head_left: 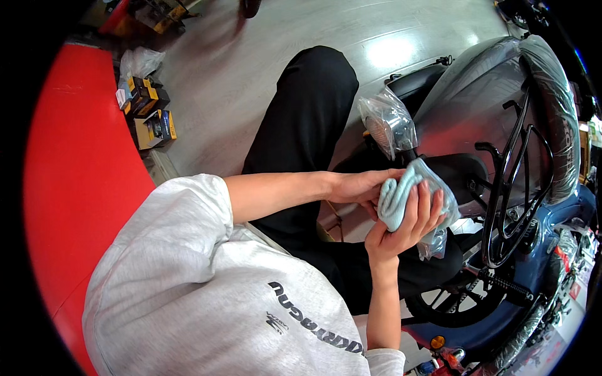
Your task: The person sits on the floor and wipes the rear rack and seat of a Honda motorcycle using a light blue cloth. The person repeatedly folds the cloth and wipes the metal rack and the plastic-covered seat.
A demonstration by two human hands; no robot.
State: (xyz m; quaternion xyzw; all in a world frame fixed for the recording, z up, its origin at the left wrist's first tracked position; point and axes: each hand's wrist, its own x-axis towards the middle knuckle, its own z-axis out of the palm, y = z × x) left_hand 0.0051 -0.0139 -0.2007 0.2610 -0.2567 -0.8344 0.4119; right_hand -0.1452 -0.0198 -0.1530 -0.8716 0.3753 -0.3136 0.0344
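A folded light-blue cloth (396,203) is bunched between my two hands, beside the rear of a scooter or small motorcycle. My right hand (414,219) wraps round the cloth from the near side, fingers curled over it. From the left, my left hand (354,188) grips the cloth's edge; its fingertips are partly hidden behind the folds. Just beyond the cloth, a lamp-like part (390,125) in clear plastic sits on a short black stem (409,154). Another piece of clear plastic wrap (433,244) hangs below the cloth. What the cloth covers is hidden.
To the right are a black metal rack (513,182), a plastic-wrapped seat (552,113) and a wheel (454,304). My bent knee (320,69) stands left of the vehicle. Small black-and-yellow boxes (153,128) lie by a red surface (69,175) at the left.
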